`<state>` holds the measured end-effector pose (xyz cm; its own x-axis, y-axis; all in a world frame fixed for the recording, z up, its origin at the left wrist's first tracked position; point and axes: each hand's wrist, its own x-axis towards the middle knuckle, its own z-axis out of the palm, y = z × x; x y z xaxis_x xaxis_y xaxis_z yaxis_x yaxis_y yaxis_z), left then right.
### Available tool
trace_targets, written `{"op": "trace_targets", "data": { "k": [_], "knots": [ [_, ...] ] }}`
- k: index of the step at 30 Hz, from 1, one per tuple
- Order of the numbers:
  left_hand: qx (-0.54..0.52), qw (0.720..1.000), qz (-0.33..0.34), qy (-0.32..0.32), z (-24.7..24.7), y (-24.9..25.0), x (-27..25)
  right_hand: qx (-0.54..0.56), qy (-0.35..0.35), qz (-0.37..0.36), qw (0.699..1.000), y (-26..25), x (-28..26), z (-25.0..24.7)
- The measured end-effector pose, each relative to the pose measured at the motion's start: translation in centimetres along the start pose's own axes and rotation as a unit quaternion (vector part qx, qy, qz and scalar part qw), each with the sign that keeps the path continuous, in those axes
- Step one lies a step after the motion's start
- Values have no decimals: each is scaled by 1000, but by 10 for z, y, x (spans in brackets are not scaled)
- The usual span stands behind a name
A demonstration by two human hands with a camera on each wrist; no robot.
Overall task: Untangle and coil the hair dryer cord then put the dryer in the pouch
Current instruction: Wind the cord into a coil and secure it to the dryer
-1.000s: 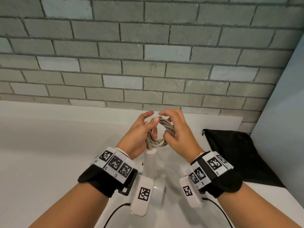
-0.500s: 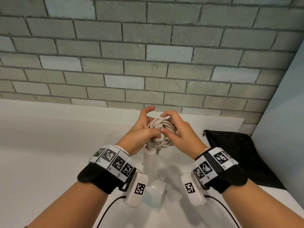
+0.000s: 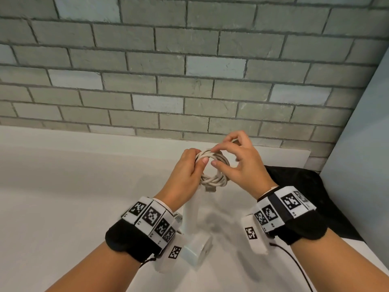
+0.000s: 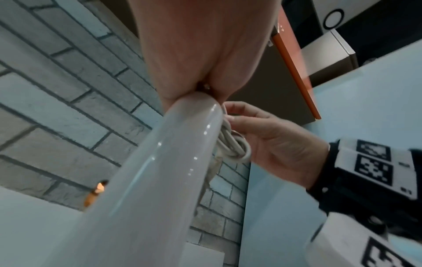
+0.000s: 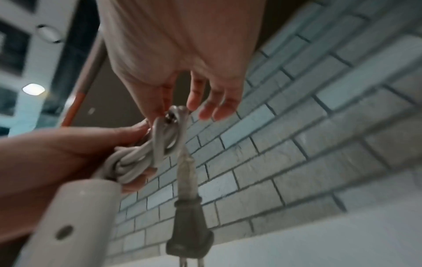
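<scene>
Grey brick wall (image 3: 189, 66) behind a white counter (image 3: 63, 197). Cord (image 3: 212, 167) looks pretty much coiled: left hand (image 3: 185, 175) grips the loops, right hand (image 3: 237, 163) pinches the last turn, plug (image 5: 189, 238) dangling. Dryer (image 3: 192, 230) hangs below the coil. Black pouch (image 3: 311, 194) lies off to the right, so bagging it is what's left.

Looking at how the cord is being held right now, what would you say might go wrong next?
1. The cord coil is held only by the left hand; a looser grip may let the loops spring apart.
2. The plug dangles free below the right hand and could catch or tug the coil.
3. The dryer hangs under the coil, off the counter; it may swing.
</scene>
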<state>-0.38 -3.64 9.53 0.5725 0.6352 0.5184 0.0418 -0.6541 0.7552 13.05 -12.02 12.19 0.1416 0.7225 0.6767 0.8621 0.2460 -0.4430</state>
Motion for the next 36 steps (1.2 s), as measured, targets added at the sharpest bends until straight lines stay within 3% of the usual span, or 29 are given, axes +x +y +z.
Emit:
{"op": "trace_targets", "data": {
  "k": [3, 5, 12, 16, 21, 25, 30, 32, 36],
  "knots": [
    [-4, 1000, -6, -12, 4, 6, 0, -202, -2, -93, 975, -9, 3, 0],
    [-21, 999, -13, -22, 5, 8, 0, -228, -7, -85, 970, -15, 4, 2],
    [21, 999, 20, -36, 2, 7, -2, -154, -41, -54, 986, -36, 6, -5],
    [43, 998, 27, -31, 5, 7, -1, -166, -53, -44, 984, -42, 11, -9],
    [-8, 999, 21, -42, 3, 10, -2, -22, -22, 27, 999, -34, 13, -16],
    [36, 998, 33, -42, 4, 13, -1, 2, -5, 1, 1000, -37, 14, -14],
    [3, 999, 34, -43, 7, 22, -1, 3, 5, -33, 999, -37, 17, -9],
    [-26, 998, 4, -49, 6, 18, 0, 2, 16, -37, 999, -35, 16, -8],
    [-39, 997, -34, -51, 2, 12, 3, 59, -21, 65, 996, -26, 9, -9]
  ]
}}
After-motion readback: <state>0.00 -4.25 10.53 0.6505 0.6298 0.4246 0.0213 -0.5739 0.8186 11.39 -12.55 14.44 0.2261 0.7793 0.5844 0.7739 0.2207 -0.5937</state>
